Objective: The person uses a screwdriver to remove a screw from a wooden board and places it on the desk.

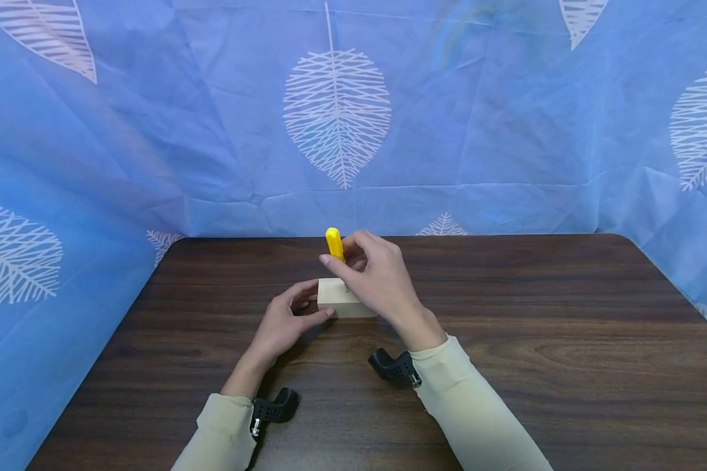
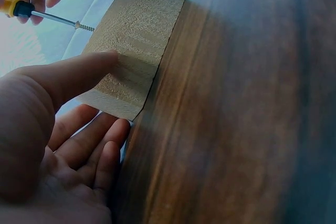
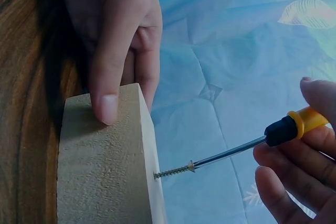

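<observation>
A pale wooden block rests on the table, its left end held between the thumb and fingers of my left hand. The left thumb presses the near face while the other fingers lie behind and under the end. A threaded screw stands in the top face, most of its thread showing. On its head sits the tip of a yellow-handled screwdriver, black at the collar with a steel shaft. My right hand holds the handle loosely between thumb and fingers, the yellow end sticking up above them.
The dark wood-grain table spreads around the hands. Behind it hangs a blue cloth with white leaf prints. Black wrist mounts project inward from both cream sleeves.
</observation>
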{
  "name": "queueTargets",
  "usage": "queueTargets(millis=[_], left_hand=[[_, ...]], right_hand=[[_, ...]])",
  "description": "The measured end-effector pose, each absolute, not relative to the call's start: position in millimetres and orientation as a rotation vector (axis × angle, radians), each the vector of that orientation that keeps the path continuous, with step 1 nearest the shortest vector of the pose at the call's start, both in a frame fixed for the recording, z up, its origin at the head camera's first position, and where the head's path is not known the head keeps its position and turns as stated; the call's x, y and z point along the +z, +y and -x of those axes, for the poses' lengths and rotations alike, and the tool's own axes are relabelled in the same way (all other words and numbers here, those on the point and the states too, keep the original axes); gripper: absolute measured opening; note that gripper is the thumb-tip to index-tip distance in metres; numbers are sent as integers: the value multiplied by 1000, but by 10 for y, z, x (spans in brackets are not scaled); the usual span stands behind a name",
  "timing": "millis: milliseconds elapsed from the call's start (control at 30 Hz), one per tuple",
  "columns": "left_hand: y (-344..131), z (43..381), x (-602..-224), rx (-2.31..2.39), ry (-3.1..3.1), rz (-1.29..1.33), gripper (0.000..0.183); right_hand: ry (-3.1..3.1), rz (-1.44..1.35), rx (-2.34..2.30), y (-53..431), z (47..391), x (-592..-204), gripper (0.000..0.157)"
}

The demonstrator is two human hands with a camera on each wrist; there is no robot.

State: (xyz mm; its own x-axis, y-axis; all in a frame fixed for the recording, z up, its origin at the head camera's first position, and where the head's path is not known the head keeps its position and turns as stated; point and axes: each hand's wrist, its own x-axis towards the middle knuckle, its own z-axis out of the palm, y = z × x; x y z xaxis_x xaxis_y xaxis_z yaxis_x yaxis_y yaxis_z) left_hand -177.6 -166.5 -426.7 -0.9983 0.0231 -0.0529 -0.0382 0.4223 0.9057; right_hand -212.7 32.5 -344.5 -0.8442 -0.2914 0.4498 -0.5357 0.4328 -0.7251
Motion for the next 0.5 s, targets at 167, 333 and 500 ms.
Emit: queueTargets(millis=[167, 333, 500], left_hand=[[-1661, 1776, -4261, 1646, 2605, 31, 65], [-1659, 1780, -4257, 1639, 2607, 54, 65], [-1654, 1784, -4252, 1639, 2610, 50, 64]], right_hand=[[-2392, -730, 1345, 323, 2124, -3441, 20], [-2379, -731, 1329, 318, 2119, -3435, 19], [-2380, -746, 1296, 324, 2114, -3424, 20]])
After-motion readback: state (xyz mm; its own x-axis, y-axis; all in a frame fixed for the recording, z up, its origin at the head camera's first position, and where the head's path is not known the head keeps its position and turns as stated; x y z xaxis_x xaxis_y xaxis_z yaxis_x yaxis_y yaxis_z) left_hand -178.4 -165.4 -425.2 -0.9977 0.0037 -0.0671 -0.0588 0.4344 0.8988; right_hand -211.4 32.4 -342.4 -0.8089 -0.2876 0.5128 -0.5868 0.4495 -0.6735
